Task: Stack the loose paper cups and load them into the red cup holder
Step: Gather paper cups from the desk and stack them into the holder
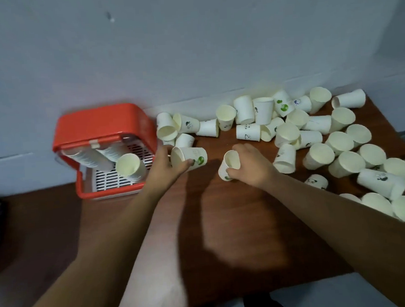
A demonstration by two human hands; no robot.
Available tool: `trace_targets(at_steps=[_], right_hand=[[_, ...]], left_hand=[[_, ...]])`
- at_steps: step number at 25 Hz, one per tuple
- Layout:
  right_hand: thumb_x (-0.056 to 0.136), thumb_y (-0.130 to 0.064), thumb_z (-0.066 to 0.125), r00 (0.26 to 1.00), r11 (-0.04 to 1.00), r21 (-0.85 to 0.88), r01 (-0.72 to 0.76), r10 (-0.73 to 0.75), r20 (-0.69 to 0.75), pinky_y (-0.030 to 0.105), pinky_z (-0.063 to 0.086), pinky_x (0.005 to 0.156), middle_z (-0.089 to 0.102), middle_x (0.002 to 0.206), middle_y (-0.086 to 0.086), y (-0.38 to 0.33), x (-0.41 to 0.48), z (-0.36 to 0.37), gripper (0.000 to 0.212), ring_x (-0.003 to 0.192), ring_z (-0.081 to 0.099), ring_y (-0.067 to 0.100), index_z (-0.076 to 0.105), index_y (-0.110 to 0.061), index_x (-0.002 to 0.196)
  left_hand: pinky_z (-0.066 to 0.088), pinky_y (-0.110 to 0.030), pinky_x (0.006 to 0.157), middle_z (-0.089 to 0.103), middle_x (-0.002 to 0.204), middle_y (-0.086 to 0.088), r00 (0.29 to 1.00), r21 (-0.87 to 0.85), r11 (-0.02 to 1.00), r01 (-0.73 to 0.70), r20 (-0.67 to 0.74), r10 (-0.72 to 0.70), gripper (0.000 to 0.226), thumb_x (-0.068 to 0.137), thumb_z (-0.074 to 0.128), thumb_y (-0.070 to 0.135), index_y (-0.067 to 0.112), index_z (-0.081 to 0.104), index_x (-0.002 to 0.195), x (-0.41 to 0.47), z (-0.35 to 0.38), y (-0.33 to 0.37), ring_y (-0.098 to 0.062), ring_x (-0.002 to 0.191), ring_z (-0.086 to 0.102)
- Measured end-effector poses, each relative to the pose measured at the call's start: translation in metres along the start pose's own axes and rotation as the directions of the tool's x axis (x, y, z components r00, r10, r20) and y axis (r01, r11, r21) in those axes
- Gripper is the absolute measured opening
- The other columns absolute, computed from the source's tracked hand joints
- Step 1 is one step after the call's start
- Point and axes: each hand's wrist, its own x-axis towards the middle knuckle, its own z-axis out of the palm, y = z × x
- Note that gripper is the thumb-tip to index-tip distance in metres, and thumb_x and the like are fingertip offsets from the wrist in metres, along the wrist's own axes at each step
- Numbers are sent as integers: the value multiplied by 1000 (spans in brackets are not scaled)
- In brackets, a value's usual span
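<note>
Left hand (165, 166) wrapped around a paper cup with a green print (189, 158), lying sideways, mouth leftward. Right hand (251, 166) gripping a second paper cup (229, 165), tilted, mouth up. Red cup holder (106, 149) just left of left hand, stacked cups (129, 168) inside. Loose paper cups (314, 137) scattered beyond and right of right hand on brown table (237, 234).

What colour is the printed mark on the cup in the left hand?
Green, on the white cup held by the left hand; head view, slightly blurred.
</note>
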Motion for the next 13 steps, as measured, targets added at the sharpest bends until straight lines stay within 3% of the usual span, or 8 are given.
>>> trace_targets(at_steps=[4, 9, 13], right_hand=[[77, -37, 72, 993, 993, 43, 110, -108, -40, 40, 44, 94, 51, 122, 8, -79, 9, 22, 59, 113, 50, 27, 50, -13, 125], [78, -36, 71, 978, 978, 90, 187, -177, -112, 42, 44, 96, 52, 126, 11, -146, 22, 40, 62, 117, 49, 29, 49, -11, 130], [78, -34, 71, 973, 977, 106, 187, -170, -154, 39, 44, 97, 52, 126, 10, -160, 27, 47, 62, 118, 49, 27, 48, -12, 131]], left_hand=[[54, -31, 86, 59, 122, -2, 984, 4, 1000, -26, -179, 26, 59, 79, 79, 47, 21, 51, 123, -24, -92, -30, -17, 109, 60], [51, -46, 98, 57, 131, 1, 959, 109, 993, 50, -284, -17, 80, 71, 70, 73, 28, 51, 134, -18, -151, -74, -20, 118, 57], [43, -35, 97, 52, 132, -6, 970, 181, 983, 30, -244, 15, 68, 75, 81, 42, 14, 53, 131, -5, -141, -73, -25, 117, 52]])
